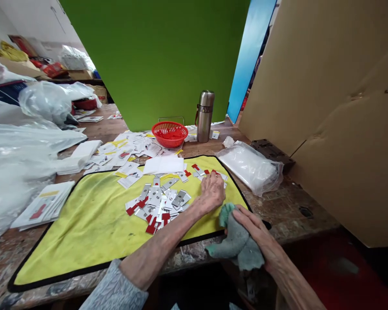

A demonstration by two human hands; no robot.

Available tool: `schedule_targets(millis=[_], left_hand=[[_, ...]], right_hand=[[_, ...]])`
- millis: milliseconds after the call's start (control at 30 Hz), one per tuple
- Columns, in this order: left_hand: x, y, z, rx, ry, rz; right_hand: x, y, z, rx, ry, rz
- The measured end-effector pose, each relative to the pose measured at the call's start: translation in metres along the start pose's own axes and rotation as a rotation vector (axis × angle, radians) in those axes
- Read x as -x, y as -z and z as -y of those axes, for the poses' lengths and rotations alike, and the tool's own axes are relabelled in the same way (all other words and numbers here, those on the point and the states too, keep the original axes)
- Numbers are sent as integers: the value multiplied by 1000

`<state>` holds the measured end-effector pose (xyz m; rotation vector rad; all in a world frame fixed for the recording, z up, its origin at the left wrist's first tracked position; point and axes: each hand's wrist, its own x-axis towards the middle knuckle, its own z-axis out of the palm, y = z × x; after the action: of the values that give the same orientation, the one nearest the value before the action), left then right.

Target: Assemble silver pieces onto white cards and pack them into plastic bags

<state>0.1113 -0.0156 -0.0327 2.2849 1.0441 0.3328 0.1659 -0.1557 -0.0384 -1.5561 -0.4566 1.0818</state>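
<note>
**Left hand [211,193] and right hand [254,228] low at the mat's edge**

The left fingers [210,181] rest slightly apart on small white card strips with red tabs and silver plates [155,200], scattered across a yellow, black-edged cloth mat [67,241] on the wooden desk [297,215]. The right fingers [245,219] lie together over a crumpled grey-green rag [236,245]; whether they grip it, cannot tell.

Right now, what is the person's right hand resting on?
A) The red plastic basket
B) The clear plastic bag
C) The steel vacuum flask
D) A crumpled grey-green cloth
D. The right hand lies on top of the crumpled grey-green cloth, well away from the basket, flask and bag.
</note>
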Motion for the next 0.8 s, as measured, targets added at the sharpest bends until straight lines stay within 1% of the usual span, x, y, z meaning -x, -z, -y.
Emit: schedule_targets(millis=[67, 133, 200, 267, 333, 400, 433, 500, 567, 633, 667, 700, 767, 800], left_hand=[[-4, 3, -4, 59, 39, 60], [-6, 9, -4, 113, 76, 81], [-6, 14, -3, 197, 111, 97], [-2, 17, 0, 309, 142, 103], [5, 20, 0, 441, 173, 114], [13, 24, -1, 578, 208, 137], [17, 27, -1, 646, 225, 147], [25, 34, -2, 777, 258, 140], [30, 41, 2, 882, 296, 92], [33, 47, 8, 950, 332, 35], [34, 49, 11, 973, 347, 13], [36, 49, 14, 991, 355, -4], [40, 46, 15, 1021, 345, -3], [42, 44, 15, 1036, 326, 1]], right_hand=[[2, 7, 4, 22, 20, 68], [1, 13, 7, 68, 73, 152], [-3, 17, 11, 123, 149, 174], [-11, 19, 16, 186, 246, 118], [-22, 16, 21, 255, 376, -11], [-32, 6, 25, 350, 550, -124], [-35, 0, 25, 411, 646, -149], [-35, -14, 24, 527, 811, -128], [-29, -23, 19, 605, 907, -56], [-21, -24, 13, 614, 909, 8], [-18, -22, 12, 588, 866, 5], [-17, -21, 12, 534, 798, -26], [-18, -19, 13, 355, 616, -102], [-20, -20, 15, 268, 529, -92]])
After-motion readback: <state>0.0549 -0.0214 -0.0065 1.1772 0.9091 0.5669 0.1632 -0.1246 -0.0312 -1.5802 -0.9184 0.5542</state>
